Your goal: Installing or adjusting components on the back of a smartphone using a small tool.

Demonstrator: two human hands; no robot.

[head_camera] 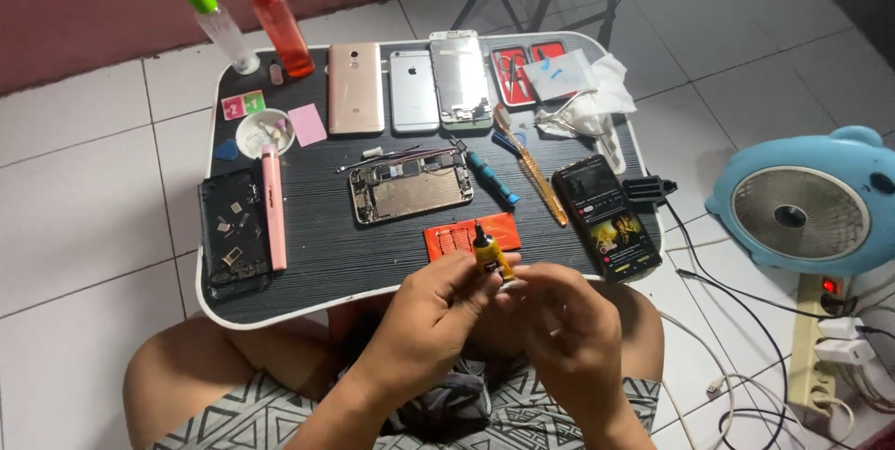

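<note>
Fingers of the left hand (431, 310) pinch a small yellow-and-black glue tube (488, 255) at the worktop's (317, 254) near edge; right hand (571, 319) fingers close at its base.

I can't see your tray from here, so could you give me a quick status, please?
Left hand grips small yellow glue tube. Right hand at its base. Opened phone lies untouched beyond.

One head-worn camera looks steeply down, close over the lap table (317, 254).
</note>
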